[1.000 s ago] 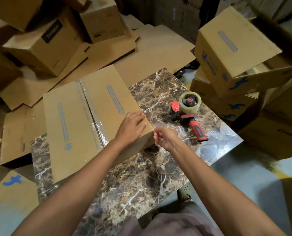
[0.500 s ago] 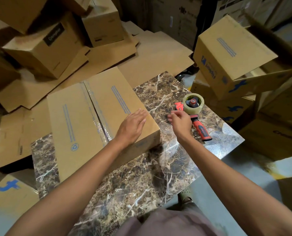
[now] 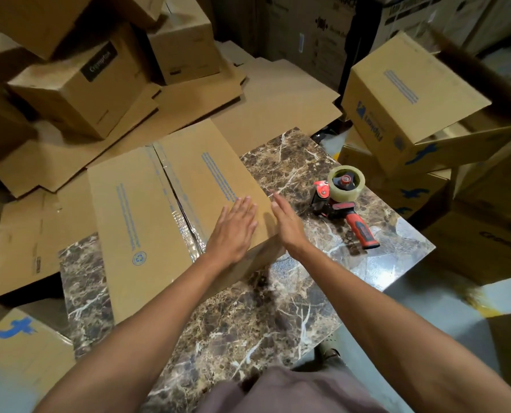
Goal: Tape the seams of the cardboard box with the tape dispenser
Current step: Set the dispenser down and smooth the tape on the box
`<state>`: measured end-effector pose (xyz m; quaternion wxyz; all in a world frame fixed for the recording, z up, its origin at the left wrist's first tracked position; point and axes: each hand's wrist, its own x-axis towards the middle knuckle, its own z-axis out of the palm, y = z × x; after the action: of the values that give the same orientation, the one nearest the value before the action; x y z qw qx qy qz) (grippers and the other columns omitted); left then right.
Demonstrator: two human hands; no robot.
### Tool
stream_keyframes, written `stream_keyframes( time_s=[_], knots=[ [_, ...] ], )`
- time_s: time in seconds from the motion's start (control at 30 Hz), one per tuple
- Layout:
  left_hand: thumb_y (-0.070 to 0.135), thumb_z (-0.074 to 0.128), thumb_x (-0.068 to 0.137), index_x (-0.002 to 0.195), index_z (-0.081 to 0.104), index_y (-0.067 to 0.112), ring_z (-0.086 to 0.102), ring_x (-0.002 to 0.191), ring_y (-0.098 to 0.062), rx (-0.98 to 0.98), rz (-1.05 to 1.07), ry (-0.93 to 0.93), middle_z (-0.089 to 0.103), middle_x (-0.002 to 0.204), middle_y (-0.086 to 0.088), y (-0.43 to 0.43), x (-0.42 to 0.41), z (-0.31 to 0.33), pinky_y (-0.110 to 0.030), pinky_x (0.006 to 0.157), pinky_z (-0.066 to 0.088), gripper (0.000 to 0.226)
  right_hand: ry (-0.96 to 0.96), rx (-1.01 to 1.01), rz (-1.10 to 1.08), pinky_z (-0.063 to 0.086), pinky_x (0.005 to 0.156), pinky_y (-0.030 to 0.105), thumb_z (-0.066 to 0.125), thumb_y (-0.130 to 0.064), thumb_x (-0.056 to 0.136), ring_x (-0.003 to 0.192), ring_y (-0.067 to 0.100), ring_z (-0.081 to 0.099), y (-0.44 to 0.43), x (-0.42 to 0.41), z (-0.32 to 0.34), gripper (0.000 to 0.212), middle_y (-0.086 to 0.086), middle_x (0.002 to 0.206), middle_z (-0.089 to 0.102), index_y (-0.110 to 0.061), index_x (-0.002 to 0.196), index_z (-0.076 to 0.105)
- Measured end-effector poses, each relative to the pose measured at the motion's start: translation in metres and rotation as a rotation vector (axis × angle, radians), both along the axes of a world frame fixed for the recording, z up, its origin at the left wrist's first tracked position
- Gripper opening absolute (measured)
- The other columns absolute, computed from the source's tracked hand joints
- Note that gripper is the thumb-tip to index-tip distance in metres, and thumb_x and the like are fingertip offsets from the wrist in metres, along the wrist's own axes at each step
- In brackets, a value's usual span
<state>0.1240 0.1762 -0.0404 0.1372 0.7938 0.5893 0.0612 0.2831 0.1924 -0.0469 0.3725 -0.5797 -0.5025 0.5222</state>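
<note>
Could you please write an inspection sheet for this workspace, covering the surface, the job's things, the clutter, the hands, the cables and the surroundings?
Surface: marble table, brown with pale veins.
Job's things: cardboard box lies on the table, clear tape along its centre seam; tape dispenser lies to its right, not held.
Clutter: flattened cardboard sheets behind the table.
Hands: left hand flat on the box top; right hand open at the box's right edge, contact unclear.
Cables: nothing seen.
Surroundings: stacked boxes around; grey floor.
</note>
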Motion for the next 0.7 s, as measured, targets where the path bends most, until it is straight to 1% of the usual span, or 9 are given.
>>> stream_keyframes(
  time_s=[0.03, 0.1, 0.2, 0.27, 0.33, 0.4, 0.5, 0.6, 0.7],
  knots=[
    [0.039, 0.019, 0.105, 0.154, 0.014, 0.02, -0.004, 0.15, -0.015, -0.006, -0.002, -0.003, 0.002, 0.162, 0.001, -0.001, 0.0, 0.0, -0.042, 0.123, 0.002, 0.052, 0.062, -0.074, -0.004, 0.024, 0.12, 0.041, 0.037, -0.041, 0.104, 0.144, 0.018, 0.031, 0.0, 0.002, -0.003, 0.052, 0.001, 0.158, 0.033, -0.02, 0.151, 0.035],
    [0.039, 0.018, 0.105, 0.154, 0.014, 0.021, -0.003, 0.15, -0.013, -0.019, -0.004, -0.019, 0.005, 0.163, 0.001, -0.001, 0.001, 0.0, -0.039, 0.123, 0.002, 0.052, 0.081, -0.197, 0.042, 0.023, 0.121, 0.044, 0.035, -0.06, 0.097, 0.144, 0.02, 0.032, -0.001, 0.008, -0.006, 0.069, 0.002, 0.157, 0.034, -0.016, 0.15, 0.036],
    [0.037, 0.019, 0.105, 0.154, 0.016, 0.019, 0.004, 0.15, -0.012, 0.02, 0.002, -0.003, 0.013, 0.162, 0.0, -0.003, 0.0, 0.005, -0.034, 0.123, 0.001, 0.052, -0.009, -0.199, 0.238, 0.022, 0.121, 0.046, 0.025, -0.086, 0.081, 0.144, 0.016, 0.033, 0.004, 0.02, -0.013, 0.093, -0.001, 0.157, 0.035, -0.025, 0.149, 0.038],
    [0.035, 0.021, 0.106, 0.154, 0.02, 0.017, 0.008, 0.15, -0.012, 0.069, 0.028, -0.016, 0.018, 0.161, 0.0, -0.005, -0.002, 0.011, -0.032, 0.122, 0.001, 0.051, -0.209, -0.071, 0.29, 0.019, 0.122, 0.044, 0.018, -0.082, 0.087, 0.145, 0.018, 0.03, 0.001, 0.024, 0.005, 0.089, 0.001, 0.159, 0.032, -0.023, 0.152, 0.034],
    [0.031, 0.024, 0.106, 0.153, 0.023, 0.016, 0.012, 0.149, -0.013, 0.1, 0.056, -0.041, 0.021, 0.161, -0.001, -0.009, -0.006, 0.015, -0.032, 0.122, 0.003, 0.05, -0.438, 0.1, 0.237, 0.024, 0.117, 0.039, 0.018, -0.067, 0.097, 0.145, 0.024, 0.032, -0.002, 0.027, 0.021, 0.076, 0.007, 0.159, 0.032, -0.016, 0.152, 0.032],
    [0.02, 0.03, 0.104, 0.151, 0.029, 0.014, 0.015, 0.149, -0.015, 0.114, 0.07, -0.061, 0.025, 0.16, -0.003, -0.015, -0.011, 0.016, -0.034, 0.123, 0.006, 0.048, -0.557, 0.297, 0.212, 0.026, 0.115, 0.038, 0.022, -0.058, 0.098, 0.146, 0.024, 0.03, -0.001, 0.032, 0.032, 0.069, 0.009, 0.159, 0.03, -0.016, 0.15, 0.035],
    [0.009, 0.034, 0.099, 0.149, 0.035, 0.013, 0.018, 0.149, -0.018, 0.115, 0.102, -0.079, 0.029, 0.158, -0.005, -0.024, -0.019, 0.013, -0.038, 0.123, 0.011, 0.05, -0.679, 0.56, 0.351, 0.024, 0.117, 0.034, 0.023, -0.053, 0.1, 0.148, 0.02, 0.024, 0.007, 0.028, 0.038, 0.064, 0.008, 0.16, 0.028, -0.016, 0.148, 0.04],
    [0.027, 0.027, 0.103, 0.15, 0.031, 0.012, 0.016, 0.149, -0.019, 0.096, 0.118, -0.094, 0.027, 0.159, -0.006, -0.031, -0.023, 0.009, -0.036, 0.123, 0.012, 0.05, -0.797, 0.758, 0.548, 0.019, 0.121, 0.036, 0.016, -0.054, 0.101, 0.149, 0.024, 0.022, 0.013, 0.016, 0.034, 0.07, 0.013, 0.159, 0.028, -0.008, 0.147, 0.042],
    [0.063, -0.003, 0.092, 0.154, 0.013, 0.011, 0.003, 0.15, -0.019, 0.03, 0.052, 0.066, 0.007, 0.162, -0.005, -0.043, -0.022, 0.005, -0.035, 0.123, 0.004, 0.082, -0.857, 0.86, 0.795, 0.021, 0.122, 0.041, 0.015, -0.05, 0.102, 0.149, 0.028, 0.022, 0.022, 0.014, 0.02, 0.068, 0.017, 0.158, 0.029, -0.005, 0.147, 0.04]
  ],
)
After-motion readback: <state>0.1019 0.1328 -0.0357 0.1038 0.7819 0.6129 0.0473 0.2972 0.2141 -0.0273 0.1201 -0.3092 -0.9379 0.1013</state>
